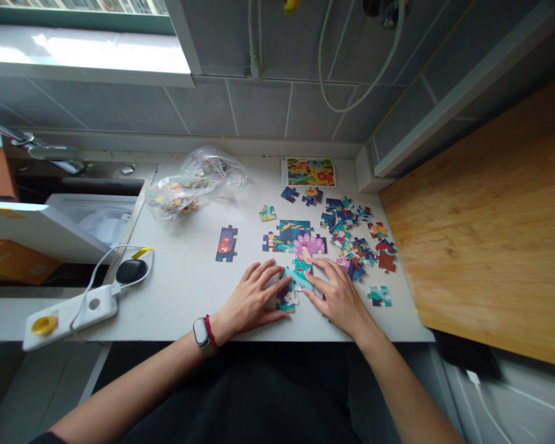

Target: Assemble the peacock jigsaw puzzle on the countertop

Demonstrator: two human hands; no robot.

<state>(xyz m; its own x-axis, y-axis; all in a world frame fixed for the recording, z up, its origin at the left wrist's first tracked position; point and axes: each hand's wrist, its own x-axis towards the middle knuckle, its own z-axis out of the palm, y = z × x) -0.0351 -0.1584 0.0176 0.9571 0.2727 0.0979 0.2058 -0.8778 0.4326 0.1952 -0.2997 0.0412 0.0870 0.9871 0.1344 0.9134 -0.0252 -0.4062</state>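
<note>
On the white counter lies a partly joined jigsaw puzzle (pixel 293 231) with a dark blue scene and a pink peacock-like figure. My left hand (pixel 254 296) rests at its lower left, fingers spread, fingertips at a teal puzzle piece (pixel 298 279). A teal and white piece (pixel 287 303) lies partly under those fingers. From the other side, my right hand (pixel 337 297) lies with fingers extended, touching the lower right edge of the joined part and covering some pieces. Loose puzzle pieces (pixel 345 225) are heaped to the right. A dark blue piece with a red figure (pixel 226 244) sits apart at left.
A picture card (pixel 309 172) lies at the back by the wall. Behind on the left is a clear plastic bag (pixel 197 185) holding more pieces. A white power strip (pixel 69 314) crosses the counter's left front, near the sink. A wooden panel (pixel 485 234) borders the right side.
</note>
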